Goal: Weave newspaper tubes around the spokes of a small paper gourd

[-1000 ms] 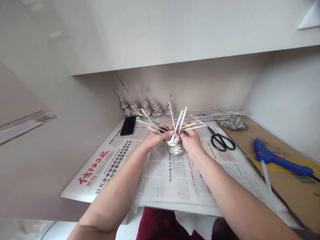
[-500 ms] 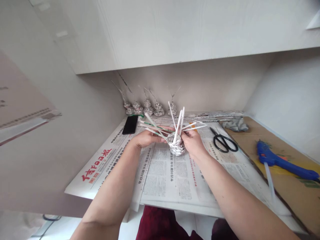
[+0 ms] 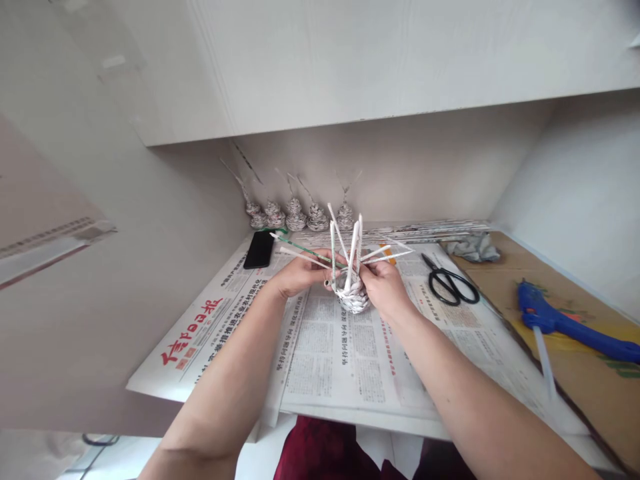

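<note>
A small woven paper basket is held above newspaper, with several white paper sticks rising and fanning out from its rim. On its left side, my left hand is closed with its fingers at the paper sticks, one of them green-striped. From the right, my right hand grips the basket's wall and rim, thumb near the upright sticks. Some fingertips of both hands are hidden behind the weave and sticks.
Several woven paper gourds line the back wall beside a black phone. Long paper sticks lie along the back. To the right are black-handled scissors, a grey crumpled cloth and a blue glue gun on cardboard.
One paper stick on the left, previously slanting outward, now stands upright at the rim. My left hand has shifted slightly right, closer to the basket. My right hand keeps its hold.
</note>
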The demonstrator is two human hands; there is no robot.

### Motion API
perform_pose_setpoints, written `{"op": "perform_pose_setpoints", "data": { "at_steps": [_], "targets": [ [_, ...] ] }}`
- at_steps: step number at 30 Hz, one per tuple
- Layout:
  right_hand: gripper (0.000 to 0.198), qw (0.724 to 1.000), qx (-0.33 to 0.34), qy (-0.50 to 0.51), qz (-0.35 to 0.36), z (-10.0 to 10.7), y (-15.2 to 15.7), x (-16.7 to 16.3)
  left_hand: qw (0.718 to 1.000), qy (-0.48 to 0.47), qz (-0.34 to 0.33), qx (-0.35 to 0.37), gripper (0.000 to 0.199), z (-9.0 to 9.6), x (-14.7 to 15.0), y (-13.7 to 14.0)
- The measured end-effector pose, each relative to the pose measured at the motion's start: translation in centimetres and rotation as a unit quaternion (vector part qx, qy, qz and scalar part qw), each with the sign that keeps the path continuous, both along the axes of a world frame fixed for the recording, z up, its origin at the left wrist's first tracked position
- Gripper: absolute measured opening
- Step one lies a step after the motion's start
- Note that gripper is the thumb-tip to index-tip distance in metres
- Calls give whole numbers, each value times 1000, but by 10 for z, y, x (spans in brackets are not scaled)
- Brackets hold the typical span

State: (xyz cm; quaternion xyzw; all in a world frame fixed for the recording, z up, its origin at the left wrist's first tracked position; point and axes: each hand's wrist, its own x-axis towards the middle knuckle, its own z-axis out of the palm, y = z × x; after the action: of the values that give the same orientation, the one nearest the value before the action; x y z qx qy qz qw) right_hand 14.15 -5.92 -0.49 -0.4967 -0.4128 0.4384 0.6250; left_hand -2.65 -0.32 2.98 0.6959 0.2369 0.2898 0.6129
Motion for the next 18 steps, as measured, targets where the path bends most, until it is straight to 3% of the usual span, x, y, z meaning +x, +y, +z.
{"op": "perform_pose_setpoints", "data": {
  "at_steps": [6,10,15,18],
  "targets": [
    [36,998,31,-51,-32,-7,2,0,990,-34,127,47,27,-5,17,-4],
    [38,996,55,-59,-24,-8,2,1,984,-45,169,37,25,-8,21,-4],
    [33,995,33,-87,-48,0,0,7,972,-52,228,1,26,-8,25,-5],
    [29,992,40,-106,-55,6,-3,9,960,-55,273,17,25,-7,26,-7]
  ]
}}
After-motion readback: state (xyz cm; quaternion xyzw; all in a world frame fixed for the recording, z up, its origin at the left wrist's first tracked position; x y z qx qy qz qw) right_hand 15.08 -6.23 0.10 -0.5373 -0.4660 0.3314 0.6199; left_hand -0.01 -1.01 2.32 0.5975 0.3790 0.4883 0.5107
